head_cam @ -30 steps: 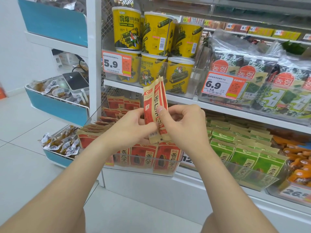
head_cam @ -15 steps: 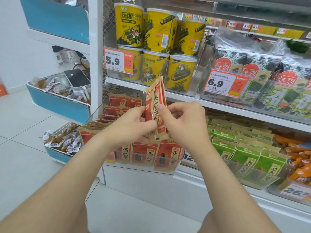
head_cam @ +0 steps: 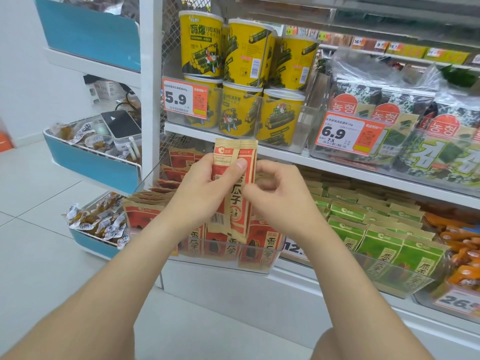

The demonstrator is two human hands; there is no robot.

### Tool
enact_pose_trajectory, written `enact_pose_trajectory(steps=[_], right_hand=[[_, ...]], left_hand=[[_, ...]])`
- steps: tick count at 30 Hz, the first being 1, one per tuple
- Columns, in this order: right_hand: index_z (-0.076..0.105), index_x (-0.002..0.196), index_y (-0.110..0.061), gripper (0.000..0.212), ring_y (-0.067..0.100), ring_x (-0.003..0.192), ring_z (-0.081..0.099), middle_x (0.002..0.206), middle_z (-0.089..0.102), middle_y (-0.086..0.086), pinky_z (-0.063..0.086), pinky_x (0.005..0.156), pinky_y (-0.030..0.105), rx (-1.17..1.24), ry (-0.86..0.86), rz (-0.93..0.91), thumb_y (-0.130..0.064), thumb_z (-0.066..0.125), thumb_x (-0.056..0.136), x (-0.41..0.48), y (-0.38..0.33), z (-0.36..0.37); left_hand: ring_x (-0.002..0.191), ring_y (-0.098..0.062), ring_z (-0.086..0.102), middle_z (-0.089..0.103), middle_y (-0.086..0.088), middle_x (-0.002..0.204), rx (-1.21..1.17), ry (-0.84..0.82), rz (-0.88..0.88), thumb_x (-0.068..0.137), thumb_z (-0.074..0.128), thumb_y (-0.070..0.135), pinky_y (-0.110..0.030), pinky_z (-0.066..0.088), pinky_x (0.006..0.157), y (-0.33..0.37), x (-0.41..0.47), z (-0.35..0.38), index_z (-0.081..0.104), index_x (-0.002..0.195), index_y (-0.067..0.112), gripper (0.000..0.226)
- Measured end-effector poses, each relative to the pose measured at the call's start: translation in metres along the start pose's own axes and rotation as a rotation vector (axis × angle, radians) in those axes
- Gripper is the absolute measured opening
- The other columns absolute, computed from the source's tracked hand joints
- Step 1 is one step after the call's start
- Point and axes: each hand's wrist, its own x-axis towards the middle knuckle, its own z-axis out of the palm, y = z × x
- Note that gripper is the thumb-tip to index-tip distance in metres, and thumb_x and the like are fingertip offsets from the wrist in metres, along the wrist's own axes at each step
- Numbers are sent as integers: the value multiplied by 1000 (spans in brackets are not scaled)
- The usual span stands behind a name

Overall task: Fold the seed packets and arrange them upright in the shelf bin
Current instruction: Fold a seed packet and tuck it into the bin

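Observation:
A red and tan seed packet, folded lengthwise into a narrow strip, stands upright in front of the shelf. My left hand grips its upper part, thumb pressed across the front. My right hand pinches the packet's right edge with curled fingers. Right below, the clear shelf bin holds several red seed packets standing upright, with more stacked behind them.
A second clear bin of green packets sits to the right. Yellow seaweed tubs and seaweed bags fill the shelf above. Blue side trays with wrapped snacks and a white device hang at the left. White floor tiles lie below.
The packet has turned from edge-on to face me flat and upright. My left thumb has slid over its front, and my right hand has moved to its right edge.

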Motion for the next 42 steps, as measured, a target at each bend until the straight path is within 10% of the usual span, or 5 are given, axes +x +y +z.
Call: enact_pose_trajectory(steps=[12, 20, 26, 42], right_hand=[[82, 76, -20, 16, 24, 71, 75, 69, 77, -4, 62, 70, 42, -38, 263, -174, -23, 68, 83, 3, 1, 6], [75, 85, -3, 53, 45, 70, 67, 74, 68, 25, 57, 68, 64, 66, 217, -193, -48, 57, 106, 6, 7, 4], [83, 101, -16, 9, 21, 91, 81, 94, 83, 3, 67, 86, 47, 317, 178, -82, -16, 74, 101, 4, 2, -2], [80, 106, -4, 12, 23, 89, 78, 99, 82, 14, 66, 85, 40, 382, 61, 18, -7, 78, 96, 4, -1, -6]], left_hand=[[80, 9, 58, 70, -2, 105, 34, 78, 60, 115, 42, 34, -13, 47, 74, 2, -2, 18, 55, 128, 22, 22], [84, -3, 72, 76, 10, 88, -249, -4, 83, 115, 46, 30, -18, 55, 73, 6, -3, 15, 35, 138, 27, 26], [81, -3, 65, 66, 18, 86, -309, -47, 128, 101, 61, 47, -24, 55, 70, 8, -5, 17, 40, 117, 12, 43], [92, -23, 60, 63, -11, 110, -635, 43, -37, 110, 60, 32, -46, 50, 82, 7, 1, 20, 60, 112, 20, 12]])
